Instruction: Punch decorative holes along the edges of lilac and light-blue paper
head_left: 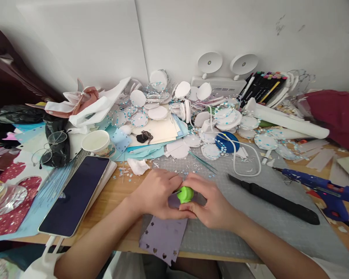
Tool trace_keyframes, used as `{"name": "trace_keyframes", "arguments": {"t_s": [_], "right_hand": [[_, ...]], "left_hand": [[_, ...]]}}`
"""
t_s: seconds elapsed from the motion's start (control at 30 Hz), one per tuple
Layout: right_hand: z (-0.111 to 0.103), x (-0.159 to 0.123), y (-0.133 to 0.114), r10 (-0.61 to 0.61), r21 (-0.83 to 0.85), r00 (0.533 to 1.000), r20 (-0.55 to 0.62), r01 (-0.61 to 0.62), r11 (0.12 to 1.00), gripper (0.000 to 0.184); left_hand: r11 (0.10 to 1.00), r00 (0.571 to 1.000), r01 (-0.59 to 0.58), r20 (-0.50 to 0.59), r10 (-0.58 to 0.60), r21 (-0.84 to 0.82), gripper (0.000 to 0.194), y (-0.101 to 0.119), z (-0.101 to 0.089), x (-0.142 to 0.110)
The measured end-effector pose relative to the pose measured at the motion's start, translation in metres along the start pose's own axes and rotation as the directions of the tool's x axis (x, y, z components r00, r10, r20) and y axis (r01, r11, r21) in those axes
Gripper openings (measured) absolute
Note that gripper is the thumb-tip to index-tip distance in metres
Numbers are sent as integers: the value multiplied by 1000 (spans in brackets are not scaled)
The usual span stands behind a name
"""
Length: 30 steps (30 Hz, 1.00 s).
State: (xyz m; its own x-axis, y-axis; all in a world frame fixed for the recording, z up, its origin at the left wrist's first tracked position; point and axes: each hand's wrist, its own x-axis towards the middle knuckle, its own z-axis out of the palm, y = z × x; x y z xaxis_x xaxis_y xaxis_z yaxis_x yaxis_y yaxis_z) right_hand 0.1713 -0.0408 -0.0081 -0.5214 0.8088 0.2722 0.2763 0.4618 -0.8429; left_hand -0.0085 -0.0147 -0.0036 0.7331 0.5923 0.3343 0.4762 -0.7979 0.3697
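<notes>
A small bright-green craft paper punch [185,193] is held between both hands above the front of the cutting mat. My left hand [159,193] closes on it from the left, the thumb under it. From the other side my right hand [213,199] grips it, fingers curled over the top and thumb below. Purple paper [164,236] runs beneath the hands and hangs past the table edge. Small heart and flower holes line its lower and left edges. The paper's upper end is partly hidden by the fingers.
A black craft knife [275,199] and a blue glue gun [322,186] lie right of the hands on the grey cutting mat [238,240]. At left are a phone [75,193] and a paper cup [97,143]. White discs with blue trim [157,112] pile up behind; tweezers [203,162] lie nearby.
</notes>
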Motion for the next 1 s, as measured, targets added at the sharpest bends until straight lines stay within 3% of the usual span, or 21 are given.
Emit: {"name": "trace_keyframes", "arguments": {"t_s": [0.17, 0.3, 0.37, 0.53, 0.63, 0.7, 0.77, 0.87, 0.93, 1.0], "right_hand": [[2, 0, -1, 41, 31, 999, 29, -42, 999, 15], [1, -1, 3, 9, -8, 1000, -19, -9, 1000, 11], [1, -2, 6, -43, -62, 997, -60, 39, 997, 11], [0, -4, 15, -261, -293, 959, -109, 220, 930, 37], [-4, -4, 14, -344, -403, 937, -57, 294, 867, 44], [-12, -4, 9, -332, -380, 943, -4, 305, 873, 46], [-23, -3, 4, -292, -285, 956, 3, 281, 916, 49], [-39, 0, 5, -221, -237, 962, -162, 180, 955, 37], [-44, 3, 13, -173, -396, 949, -264, 57, 917, 22], [-43, 5, 26, -104, -598, 961, -255, -72, 798, 19]], "left_hand": [[996, 1000, 25, 10, -25, -85, 45, 2, 3, -3], [989, 996, 74, 59, -67, -127, 43, 2, 1, -1], [977, 991, 127, 62, -118, -172, 43, 2, -1, 0], [892, 964, 244, -1, -264, -381, 47, 4, -1, 0], [881, 962, 218, -60, -267, -420, 40, 7, 2, 0], [881, 967, 147, -122, -224, -450, 30, 8, 2, 1], [876, 965, 51, -203, -167, -479, 26, 9, 1, 2], [878, 947, -59, -304, -101, -476, 31, 9, -4, 3], [883, 936, -115, -347, -57, -455, 38, 9, -7, 3], [885, 924, -166, -382, -15, -435, 43, 10, -9, 4]]}}
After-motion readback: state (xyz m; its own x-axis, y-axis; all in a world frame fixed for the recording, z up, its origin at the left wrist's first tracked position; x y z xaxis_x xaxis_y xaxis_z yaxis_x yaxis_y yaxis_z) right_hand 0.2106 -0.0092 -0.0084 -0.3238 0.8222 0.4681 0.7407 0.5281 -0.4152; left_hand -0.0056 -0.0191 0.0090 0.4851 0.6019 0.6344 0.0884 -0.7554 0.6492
